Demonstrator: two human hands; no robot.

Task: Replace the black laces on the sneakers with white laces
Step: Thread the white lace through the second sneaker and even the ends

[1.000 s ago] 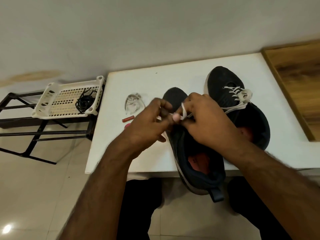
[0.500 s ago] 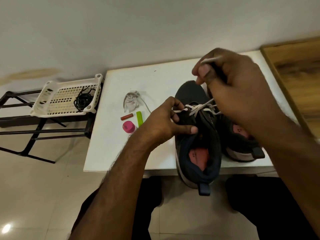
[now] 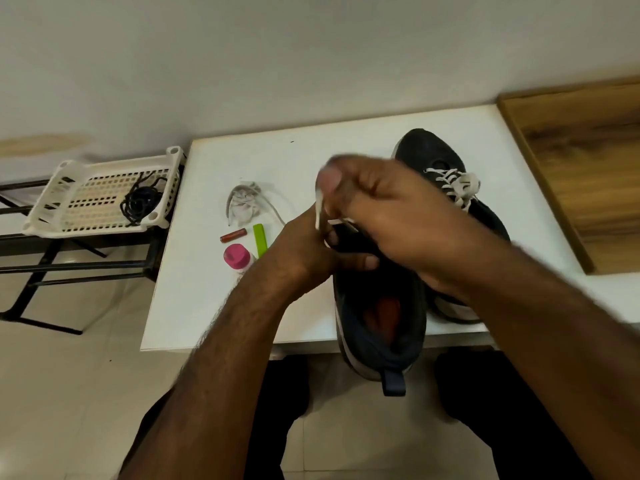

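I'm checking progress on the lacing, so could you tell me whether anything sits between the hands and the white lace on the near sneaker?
Nothing visible does: the right hand already pinches the white lace, and the left hand holds the near sneaker beside it.

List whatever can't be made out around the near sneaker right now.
- Near sneaker eyelets, head view: covered by both hands.
- Right hand: motion-blurred; grip on the white lace unclear.
- Far sneaker heel: behind the right forearm.
- Pink-capped bottle body: partly behind the left hand.
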